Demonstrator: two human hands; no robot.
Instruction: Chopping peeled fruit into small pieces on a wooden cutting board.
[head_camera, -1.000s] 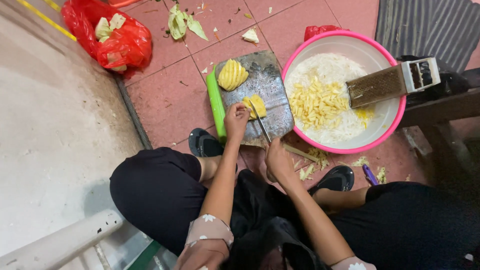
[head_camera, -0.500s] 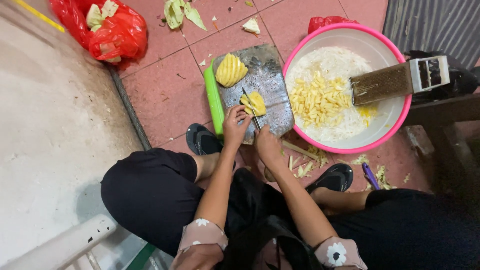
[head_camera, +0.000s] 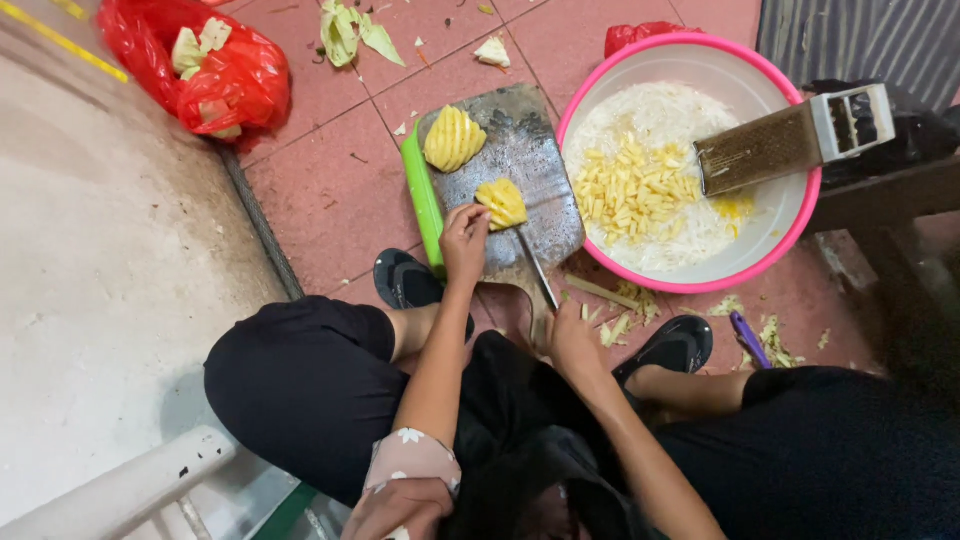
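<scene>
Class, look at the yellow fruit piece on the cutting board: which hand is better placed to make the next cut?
The right hand: it grips the knife, while the left hand steadies the pineapple piece.

The knife (head_camera: 535, 268) handle is hidden inside the right hand (head_camera: 572, 340); the blade edge looks blurred

Even, moderate overhead lighting; soft shadows beside the pink basin (head_camera: 800, 250) (slight blur and wide-angle stretch toward frame edges).
</scene>
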